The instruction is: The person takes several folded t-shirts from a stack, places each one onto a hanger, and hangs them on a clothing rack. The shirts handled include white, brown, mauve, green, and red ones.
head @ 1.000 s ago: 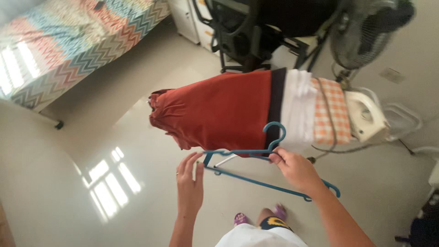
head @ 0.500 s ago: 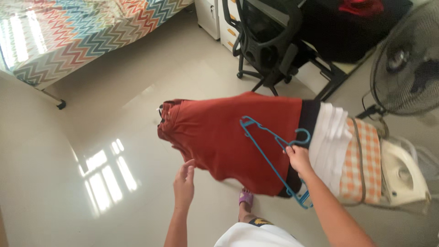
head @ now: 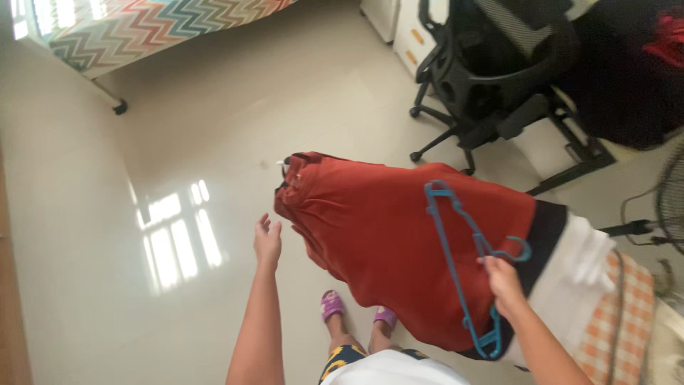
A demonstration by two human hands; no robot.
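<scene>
At the lower right of the frame, I see my right hand (head: 502, 279) closed around a blue plastic hanger (head: 463, 267), gripping it just below its hook. That hanger lies flat on top of a rust-red garment (head: 385, 242), which fills the middle of the frame and is draped over a narrow board with a white and orange-checked cover (head: 605, 299). A black band of cloth (head: 545, 228) sits between the red garment and the white part. My left hand (head: 268, 241) is at the centre left, open with the fingers spread wide, holding nothing, just beside the left edge of the garment but not touching it. Below, two feet in purple slippers (head: 333, 305) stand on the shiny pale floor (head: 178, 142). A black office chair (head: 491, 71) stands at the upper right.
</scene>
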